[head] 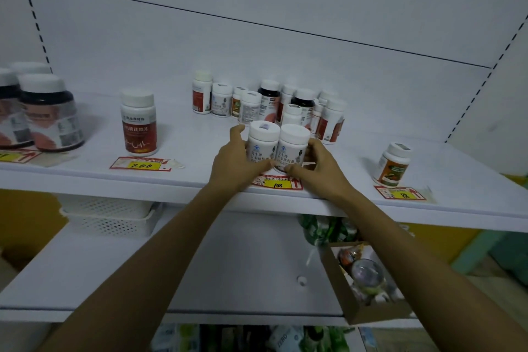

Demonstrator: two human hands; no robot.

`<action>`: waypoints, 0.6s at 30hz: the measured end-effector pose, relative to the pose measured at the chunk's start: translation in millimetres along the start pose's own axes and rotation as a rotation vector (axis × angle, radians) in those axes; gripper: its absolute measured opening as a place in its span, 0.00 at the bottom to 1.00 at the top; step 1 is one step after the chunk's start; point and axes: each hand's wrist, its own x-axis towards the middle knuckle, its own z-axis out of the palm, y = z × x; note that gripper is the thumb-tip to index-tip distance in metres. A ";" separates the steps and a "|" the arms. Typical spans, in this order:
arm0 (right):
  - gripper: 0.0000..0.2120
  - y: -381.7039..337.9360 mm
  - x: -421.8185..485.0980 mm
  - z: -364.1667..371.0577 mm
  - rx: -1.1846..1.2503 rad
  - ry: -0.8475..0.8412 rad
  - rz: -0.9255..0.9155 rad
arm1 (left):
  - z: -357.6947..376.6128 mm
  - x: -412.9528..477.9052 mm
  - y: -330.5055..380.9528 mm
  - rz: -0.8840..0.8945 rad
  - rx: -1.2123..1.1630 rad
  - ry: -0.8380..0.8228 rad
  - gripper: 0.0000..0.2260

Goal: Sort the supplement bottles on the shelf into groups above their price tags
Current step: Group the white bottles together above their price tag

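Note:
Two white supplement bottles stand side by side at the shelf's front, just behind the "108" price tag (278, 183). My left hand (235, 163) wraps the left white bottle (262, 142). My right hand (315, 164) holds the right white bottle (293, 147). Behind them a mixed cluster of bottles (271, 106) stands at the back of the shelf (200, 177). A red-labelled bottle (139, 123) stands above the "200" tag (141, 164). An orange-labelled bottle (394, 164) stands above the tag at the right (400, 193). Dark bottles (50, 114) stand at the far left.
Below, a lower shelf (200, 260) carries a white perforated basket (108, 216) on the left and a brown cardboard box (368, 283) with small items on the right. Packaged goods (257, 337) show at the bottom. Slotted uprights (34, 17) flank the back panel.

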 end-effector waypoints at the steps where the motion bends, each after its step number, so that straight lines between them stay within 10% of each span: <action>1: 0.30 0.7 -0.5 -1.5 0.002 -0.022 -0.001 | -0.6 -0.4 -1.7 -0.001 -0.001 -0.002 0.37; 18: 0.37 -0.4 0.2 -4.2 -0.024 -0.145 0.025 | -10.1 -0.8 -4.5 0.033 0.002 -0.093 0.27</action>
